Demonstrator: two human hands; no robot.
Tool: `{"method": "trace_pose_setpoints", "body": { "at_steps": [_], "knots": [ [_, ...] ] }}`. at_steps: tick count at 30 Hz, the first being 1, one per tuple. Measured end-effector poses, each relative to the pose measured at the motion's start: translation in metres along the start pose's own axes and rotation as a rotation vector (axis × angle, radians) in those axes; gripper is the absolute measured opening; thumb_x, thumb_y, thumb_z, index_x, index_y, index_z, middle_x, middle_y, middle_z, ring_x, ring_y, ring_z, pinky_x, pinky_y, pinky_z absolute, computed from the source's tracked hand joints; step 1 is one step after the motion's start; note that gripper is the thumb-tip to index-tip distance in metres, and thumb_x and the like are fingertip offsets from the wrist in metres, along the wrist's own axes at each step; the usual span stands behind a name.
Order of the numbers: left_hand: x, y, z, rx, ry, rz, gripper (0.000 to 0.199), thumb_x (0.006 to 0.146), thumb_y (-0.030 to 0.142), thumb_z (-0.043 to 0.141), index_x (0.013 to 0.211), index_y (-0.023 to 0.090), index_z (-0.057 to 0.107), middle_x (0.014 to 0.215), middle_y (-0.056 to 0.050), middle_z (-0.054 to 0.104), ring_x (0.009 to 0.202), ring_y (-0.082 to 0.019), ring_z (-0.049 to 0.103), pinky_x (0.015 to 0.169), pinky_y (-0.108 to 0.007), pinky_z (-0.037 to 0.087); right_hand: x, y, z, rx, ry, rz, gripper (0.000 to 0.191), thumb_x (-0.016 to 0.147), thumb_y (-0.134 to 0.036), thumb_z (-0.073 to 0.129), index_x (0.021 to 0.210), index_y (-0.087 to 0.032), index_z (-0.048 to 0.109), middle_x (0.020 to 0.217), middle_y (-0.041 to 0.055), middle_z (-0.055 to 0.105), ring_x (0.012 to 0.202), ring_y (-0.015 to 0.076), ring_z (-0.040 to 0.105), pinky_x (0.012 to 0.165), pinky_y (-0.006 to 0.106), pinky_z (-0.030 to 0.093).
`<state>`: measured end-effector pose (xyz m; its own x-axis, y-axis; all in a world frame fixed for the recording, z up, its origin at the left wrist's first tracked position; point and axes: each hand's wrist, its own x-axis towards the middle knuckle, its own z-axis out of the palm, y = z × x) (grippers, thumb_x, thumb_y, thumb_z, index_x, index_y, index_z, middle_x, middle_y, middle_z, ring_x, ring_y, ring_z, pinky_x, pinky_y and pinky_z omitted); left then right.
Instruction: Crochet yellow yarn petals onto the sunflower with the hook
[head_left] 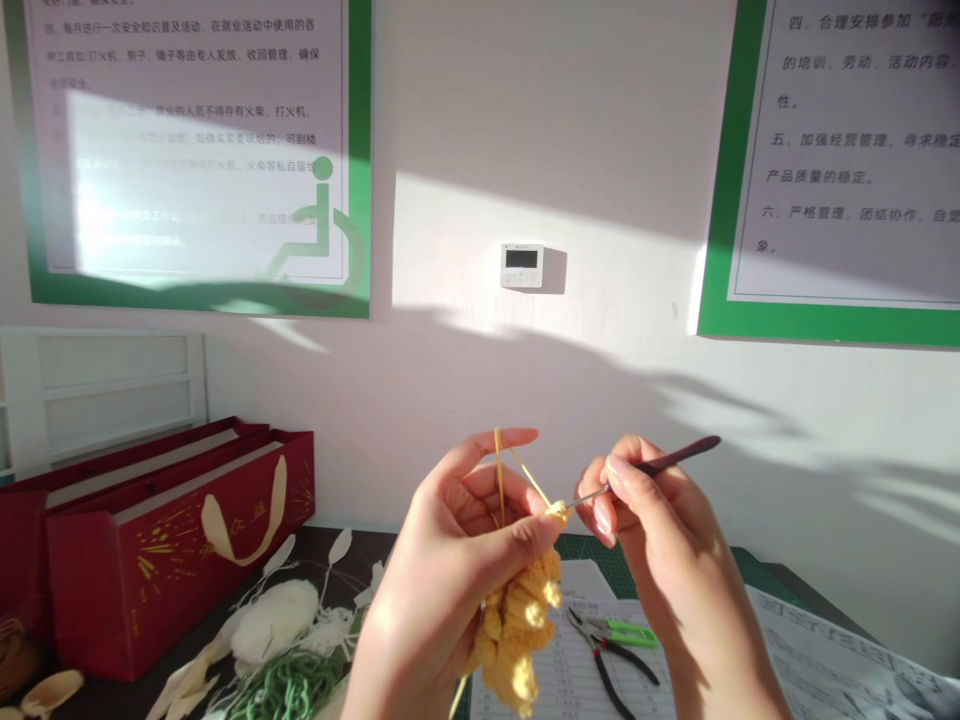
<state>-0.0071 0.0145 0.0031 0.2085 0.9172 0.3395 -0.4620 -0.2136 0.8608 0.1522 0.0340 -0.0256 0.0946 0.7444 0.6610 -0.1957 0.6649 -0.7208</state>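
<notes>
My left hand (472, 550) pinches a yellow crocheted piece (517, 630) near its top edge, between thumb and fingers. The piece hangs below the hand in bumpy, ruffled folds, partly hidden by the palm. A strand of yellow yarn (499, 475) loops over my raised left index finger and runs down to the stitches. My right hand (649, 510) grips a crochet hook (679, 456) with a dark red handle, held like a pencil. The hook's thin metal shaft points left, and its tip meets the yellow stitches at the top of the piece.
Pliers (611, 655) with dark handles and a bright green tool (630, 633) lie on printed sheets (551, 670) over a green cutting mat (600, 550). At left are red gift bags (180, 540), green yarn (289, 685) and white crocheted pieces (274, 625). A wall stands behind, with a small control panel (522, 265).
</notes>
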Motion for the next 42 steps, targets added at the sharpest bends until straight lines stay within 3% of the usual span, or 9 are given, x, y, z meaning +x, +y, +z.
{"method": "trace_pose_setpoints", "body": {
  "at_steps": [10,20,26,30,33,38,42],
  "knots": [
    [-0.003,-0.001,-0.001,0.018,-0.001,0.007,0.059,0.065,0.016,0.089,0.120,0.022,0.067,0.075,0.002,0.063,0.057,-0.010,0.057,0.053,-0.021,0.045,-0.008,-0.010,0.003,-0.110,0.070,-0.102,0.032,0.098,-0.040,0.060,0.074,-0.022,0.048,0.060,-0.0042,0.056,0.055,0.0109,0.051,0.056,0.024,0.042],
    [-0.004,0.001,0.001,0.034,-0.005,0.026,0.059,0.064,0.018,0.091,0.118,0.020,0.067,0.073,0.001,0.063,0.059,-0.011,0.057,0.053,-0.020,0.045,-0.005,-0.008,0.007,-0.013,-0.003,0.020,0.036,0.095,-0.045,0.062,0.074,-0.022,0.044,0.058,-0.0049,0.056,0.055,0.0113,0.049,0.061,0.026,0.040],
    [-0.001,-0.003,-0.002,-0.014,-0.066,0.036,0.056,0.070,0.019,0.089,0.120,0.019,0.066,0.077,-0.001,0.063,0.068,-0.015,0.063,0.061,-0.025,0.050,-0.004,-0.001,0.012,0.324,-0.131,0.163,0.031,0.092,-0.043,0.065,0.076,-0.023,0.047,0.063,-0.0040,0.054,0.059,0.0121,0.045,0.063,0.026,0.040],
    [0.002,-0.006,-0.004,-0.025,-0.046,0.066,0.057,0.070,0.019,0.089,0.122,0.018,0.064,0.080,-0.003,0.064,0.073,-0.019,0.066,0.063,-0.027,0.053,-0.002,0.010,0.016,0.434,-0.115,0.155,0.026,0.093,-0.040,0.066,0.080,-0.023,0.052,0.067,-0.0037,0.056,0.064,0.0116,0.050,0.067,0.024,0.045],
    [0.002,-0.006,-0.004,-0.046,0.000,0.080,0.066,0.066,0.015,0.091,0.125,0.022,0.063,0.079,0.000,0.063,0.072,-0.017,0.065,0.064,-0.026,0.054,-0.001,0.013,0.018,0.285,-0.085,0.035,0.024,0.095,-0.037,0.065,0.080,-0.023,0.053,0.075,-0.0027,0.061,0.072,0.0112,0.057,0.075,0.024,0.050],
    [0.000,-0.006,-0.003,-0.087,-0.038,0.065,0.067,0.064,0.015,0.092,0.125,0.022,0.064,0.076,0.001,0.063,0.064,-0.014,0.062,0.057,-0.023,0.050,-0.001,0.012,0.018,0.023,-0.107,-0.379,0.005,0.095,-0.021,0.065,0.094,-0.025,0.063,0.096,0.0013,0.069,0.091,0.0153,0.067,0.076,0.028,0.057],
    [-0.002,-0.007,0.000,-0.124,-0.047,0.037,0.067,0.064,0.014,0.092,0.125,0.021,0.065,0.078,-0.001,0.066,0.067,-0.016,0.065,0.059,-0.024,0.051,-0.002,0.018,0.012,-0.250,-0.037,-0.774,0.030,0.089,-0.004,0.065,0.109,-0.025,0.069,0.097,0.0036,0.073,0.090,0.0211,0.068,0.077,0.040,0.059]
  ]
}}
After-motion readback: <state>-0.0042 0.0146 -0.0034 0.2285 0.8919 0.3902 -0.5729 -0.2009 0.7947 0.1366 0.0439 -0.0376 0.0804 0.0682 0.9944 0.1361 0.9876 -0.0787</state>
